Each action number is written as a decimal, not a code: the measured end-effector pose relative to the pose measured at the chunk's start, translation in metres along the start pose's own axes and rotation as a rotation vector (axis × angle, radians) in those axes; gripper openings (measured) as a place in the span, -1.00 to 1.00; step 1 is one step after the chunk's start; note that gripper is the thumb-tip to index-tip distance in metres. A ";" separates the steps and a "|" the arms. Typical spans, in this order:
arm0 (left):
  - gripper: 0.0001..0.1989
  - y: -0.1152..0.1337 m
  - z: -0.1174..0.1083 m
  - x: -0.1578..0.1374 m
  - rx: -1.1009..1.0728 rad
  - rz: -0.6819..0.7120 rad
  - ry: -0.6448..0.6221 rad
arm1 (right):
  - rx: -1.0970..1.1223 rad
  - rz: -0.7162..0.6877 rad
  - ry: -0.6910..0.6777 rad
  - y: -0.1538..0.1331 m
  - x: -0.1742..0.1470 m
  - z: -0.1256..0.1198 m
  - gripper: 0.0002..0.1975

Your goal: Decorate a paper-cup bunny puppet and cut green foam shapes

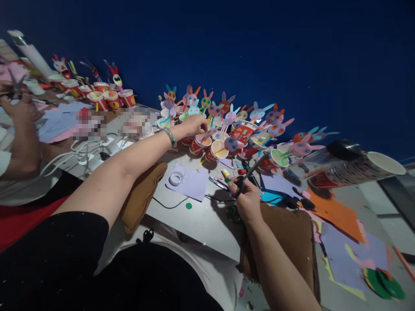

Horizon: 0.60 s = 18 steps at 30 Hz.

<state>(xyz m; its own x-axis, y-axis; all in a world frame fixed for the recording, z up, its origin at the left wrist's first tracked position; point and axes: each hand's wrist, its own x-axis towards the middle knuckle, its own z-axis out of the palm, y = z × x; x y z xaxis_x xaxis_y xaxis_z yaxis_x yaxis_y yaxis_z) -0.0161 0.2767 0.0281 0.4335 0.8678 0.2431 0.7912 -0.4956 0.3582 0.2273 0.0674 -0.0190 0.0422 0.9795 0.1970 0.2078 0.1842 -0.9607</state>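
My left hand (195,125) reaches over a cluster of red-and-white paper cups holding paper rabbit heads on coloured stems. Its fingers are curled together beside a purple rabbit head (210,131); what they grip, if anything, is hidden. Below it stands a paper cup (217,150) with a yellow stem inside. My right hand (247,198) is closed around dark scissors (254,169), their blades pointing up and right toward the cups. Near that hand lie a small glue bottle (225,173) with a yellow-white body and a silver tool (218,183).
A tape roll (176,179) rests on a purple sheet (194,185). Brown cushions (142,198) flank my lap. Stacked cups (356,169) lie tilted at right, near orange paper (337,211). At left, another person's hands (21,106) hold scissors; white cables (81,153) cross the table.
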 end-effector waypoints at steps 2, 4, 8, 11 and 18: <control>-0.78 -0.001 -0.003 -0.002 -0.035 0.000 0.031 | -0.001 -0.009 0.001 0.000 0.000 0.000 -0.68; -0.75 0.000 -0.009 -0.006 -0.086 -0.012 0.110 | 0.002 -0.013 0.002 0.000 0.000 0.000 -0.68; -0.66 0.009 -0.024 -0.026 -0.200 -0.023 0.263 | 0.017 -0.013 0.011 0.001 0.000 0.000 -0.70; -0.56 0.022 -0.031 -0.050 -0.191 0.050 0.123 | 0.025 -0.009 0.008 0.003 0.000 0.000 -0.72; -0.56 0.037 -0.014 -0.079 0.130 0.060 -0.103 | 0.023 -0.009 0.001 0.006 0.000 0.000 -0.74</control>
<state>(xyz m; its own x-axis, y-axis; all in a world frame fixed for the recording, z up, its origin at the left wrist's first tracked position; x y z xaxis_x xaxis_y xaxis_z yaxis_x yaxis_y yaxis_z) -0.0271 0.1890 0.0352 0.5181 0.8394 0.1644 0.8090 -0.5433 0.2243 0.2285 0.0690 -0.0251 0.0413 0.9777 0.2059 0.1856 0.1950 -0.9631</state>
